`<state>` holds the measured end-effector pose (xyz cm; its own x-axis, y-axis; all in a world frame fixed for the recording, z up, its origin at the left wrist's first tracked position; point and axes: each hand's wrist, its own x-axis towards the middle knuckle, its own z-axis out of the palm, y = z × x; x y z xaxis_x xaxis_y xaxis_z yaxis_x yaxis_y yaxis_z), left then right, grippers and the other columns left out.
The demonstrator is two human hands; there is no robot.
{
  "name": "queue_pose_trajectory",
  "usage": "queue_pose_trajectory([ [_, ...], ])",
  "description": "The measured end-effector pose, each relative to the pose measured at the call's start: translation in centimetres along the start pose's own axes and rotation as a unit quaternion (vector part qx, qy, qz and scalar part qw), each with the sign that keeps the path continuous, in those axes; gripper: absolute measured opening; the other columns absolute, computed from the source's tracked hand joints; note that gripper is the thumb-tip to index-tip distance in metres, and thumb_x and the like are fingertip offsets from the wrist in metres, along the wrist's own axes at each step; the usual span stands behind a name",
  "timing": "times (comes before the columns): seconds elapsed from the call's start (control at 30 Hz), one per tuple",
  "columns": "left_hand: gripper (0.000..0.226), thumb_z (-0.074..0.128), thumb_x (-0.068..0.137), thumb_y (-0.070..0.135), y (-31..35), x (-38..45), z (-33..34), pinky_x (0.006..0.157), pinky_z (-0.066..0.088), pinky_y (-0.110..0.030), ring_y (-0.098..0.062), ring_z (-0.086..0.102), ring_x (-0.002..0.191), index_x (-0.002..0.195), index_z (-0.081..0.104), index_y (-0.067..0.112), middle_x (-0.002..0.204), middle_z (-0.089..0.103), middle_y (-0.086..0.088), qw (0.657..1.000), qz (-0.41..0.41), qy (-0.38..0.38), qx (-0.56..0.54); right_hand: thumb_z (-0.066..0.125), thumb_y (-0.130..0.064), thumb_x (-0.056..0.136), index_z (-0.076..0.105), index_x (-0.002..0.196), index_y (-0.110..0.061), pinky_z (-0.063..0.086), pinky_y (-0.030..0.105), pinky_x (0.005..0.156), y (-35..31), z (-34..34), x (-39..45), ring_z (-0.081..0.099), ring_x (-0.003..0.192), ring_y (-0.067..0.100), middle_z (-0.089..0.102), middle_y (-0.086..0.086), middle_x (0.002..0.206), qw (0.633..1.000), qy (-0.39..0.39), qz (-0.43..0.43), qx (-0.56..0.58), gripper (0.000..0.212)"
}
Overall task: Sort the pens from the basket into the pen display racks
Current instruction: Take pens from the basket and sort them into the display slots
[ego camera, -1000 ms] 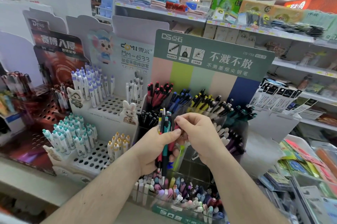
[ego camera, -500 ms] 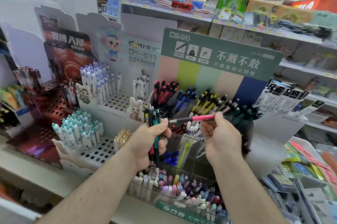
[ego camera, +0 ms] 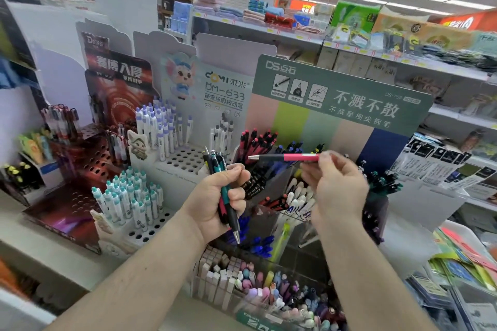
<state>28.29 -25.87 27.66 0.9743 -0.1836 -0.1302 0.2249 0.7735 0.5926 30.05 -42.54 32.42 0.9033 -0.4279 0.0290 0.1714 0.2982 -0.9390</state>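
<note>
The left hand (ego camera: 217, 196) is clamped round a bundle of pens (ego camera: 224, 190), tips pointing down, near the middle. The right hand (ego camera: 336, 185) pinches one pink pen (ego camera: 285, 157) held level, its tip pointing left, just in front of the red-capped pens (ego camera: 258, 139) in the green-headed display rack (ego camera: 341, 99). No basket is in view. Largest risk: the bundle slipping from a loosened fist into the near rack's pastel pens (ego camera: 269, 285). Smaller: the pink pen landing among the neighbouring blue pens (ego camera: 291, 148), since the compartments sit tight together.
</note>
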Motion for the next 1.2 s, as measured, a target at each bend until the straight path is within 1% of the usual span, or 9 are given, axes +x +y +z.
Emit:
queue_pose_trajectory([
  [0.13, 0.006, 0.06, 0.081, 0.015, 0.8, 0.6, 0.0, 0.037, 0.033, -0.014, -0.003, 0.043, 0.039, 0.083, 0.055, 0.019, 0.07, 0.066, 0.003, 0.999, 0.009, 0.026, 0.037, 0.066, -0.015, 0.094, 0.067, 0.094, -0.022, 0.057, 0.022, 0.071, -2.1, 1.6, 2.3, 0.071, 0.076, 0.014, 0.071, -0.003, 0.083, 0.957, -0.004, -0.242, -0.162, 0.007],
  [0.27, 0.015, 0.052, 0.095, 0.012, 1.3, 0.7, -0.1, 0.037, 0.033, -0.014, -0.003, 0.044, 0.039, 0.082, 0.056, 0.018, 0.07, 0.066, 0.003, 0.999, 0.01, 0.034, 0.036, 0.068, -0.021, 0.093, 0.071, 0.098, -0.018, 0.046, 0.007, 0.067, -2.1, 3.6, 4.2, 0.058, 0.068, -0.002, 0.062, -0.019, 0.075, 0.887, -0.035, -0.34, -0.309, 0.006],
  [0.43, 0.016, 0.052, 0.095, 0.011, 1.6, 0.8, -0.7, 0.037, 0.034, -0.014, -0.004, 0.045, 0.04, 0.083, 0.056, 0.02, 0.071, 0.065, 0.002, 0.999, 0.007, 0.039, 0.035, 0.066, -0.021, 0.094, 0.071, 0.1, -0.017, 0.053, 0.032, 0.077, -0.4, 5.7, 5.7, 0.061, 0.073, 0.01, 0.059, -0.019, 0.072, 0.858, -0.068, -0.348, -0.371, 0.009],
  [0.63, 0.02, 0.052, 0.097, 0.012, 1.8, 0.5, -1.0, 0.036, 0.034, -0.015, -0.004, 0.045, 0.039, 0.08, 0.056, 0.021, 0.07, 0.064, 0.002, 0.998, -0.001, 0.054, 0.033, 0.066, -0.026, 0.092, 0.072, 0.1, -0.019, 0.052, 0.036, 0.086, 1.3, 7.1, 6.3, 0.065, 0.086, 0.019, 0.07, -0.006, 0.084, 0.83, -0.127, -0.314, -0.443, 0.012],
  [0.8, 0.017, 0.053, 0.096, 0.011, 1.9, 0.3, -1.1, 0.037, 0.036, -0.015, -0.004, 0.045, 0.041, 0.082, 0.057, 0.02, 0.07, 0.065, 0.001, 0.998, -0.003, 0.054, 0.034, 0.071, -0.042, 0.087, 0.067, 0.077, -0.036, 0.026, 0.05, 0.113, 2.0, 8.3, 7.1, 0.052, 0.118, 0.025, 0.07, -0.009, 0.103, 0.735, -0.177, -0.241, -0.609, 0.012],
  [0.93, 0.016, 0.053, 0.096, 0.011, 1.7, 0.1, -1.3, 0.038, 0.036, -0.016, -0.005, 0.045, 0.042, 0.083, 0.058, 0.02, 0.071, 0.065, 0.001, 0.997, -0.005, 0.053, 0.049, 0.071, -0.042, 0.087, 0.07, 0.08, -0.036, 0.017, 0.054, 0.115, 2.3, 8.7, 7.0, 0.045, 0.129, 0.03, 0.072, -0.008, 0.104, 0.706, -0.18, -0.229, -0.645, 0.009],
  [1.1, 0.017, 0.054, 0.096, 0.01, 1.3, 0.0, -1.4, 0.038, 0.036, -0.017, -0.005, 0.044, 0.041, 0.082, 0.058, 0.019, 0.071, 0.064, 0.001, 0.996, -0.009, 0.041, 0.08, 0.069, -0.045, 0.088, 0.073, 0.092, -0.035, 0.025, 0.048, 0.106, 1.6, 8.7, 6.5, 0.044, 0.123, 0.027, 0.068, -0.006, 0.106, 0.665, -0.173, -0.255, -0.68, 0.012],
  [1.13, 0.017, 0.054, 0.096, 0.009, 1.2, 0.0, -1.5, 0.038, 0.036, -0.017, -0.005, 0.044, 0.042, 0.082, 0.057, 0.019, 0.071, 0.063, 0.001, 0.994, -0.006, 0.038, 0.098, 0.068, -0.046, 0.089, 0.074, 0.095, -0.034, 0.028, 0.046, 0.103, 1.5, 8.6, 6.1, 0.046, 0.118, 0.026, 0.068, -0.006, 0.106, 0.67, -0.162, -0.275, -0.67, 0.014],
  [1.2, 0.016, 0.057, 0.095, 0.01, 1.0, -0.1, -1.6, 0.039, 0.035, -0.017, -0.005, 0.044, 0.042, 0.083, 0.055, 0.019, 0.071, 0.062, 0.001, 0.99, -0.001, 0.028, 0.141, 0.066, -0.045, 0.089, 0.074, 0.093, -0.031, 0.04, 0.042, 0.097, 1.2, 8.0, 4.5, 0.056, 0.105, 0.021, 0.07, -0.008, 0.098, 0.73, -0.162, -0.295, -0.595, 0.017],
])
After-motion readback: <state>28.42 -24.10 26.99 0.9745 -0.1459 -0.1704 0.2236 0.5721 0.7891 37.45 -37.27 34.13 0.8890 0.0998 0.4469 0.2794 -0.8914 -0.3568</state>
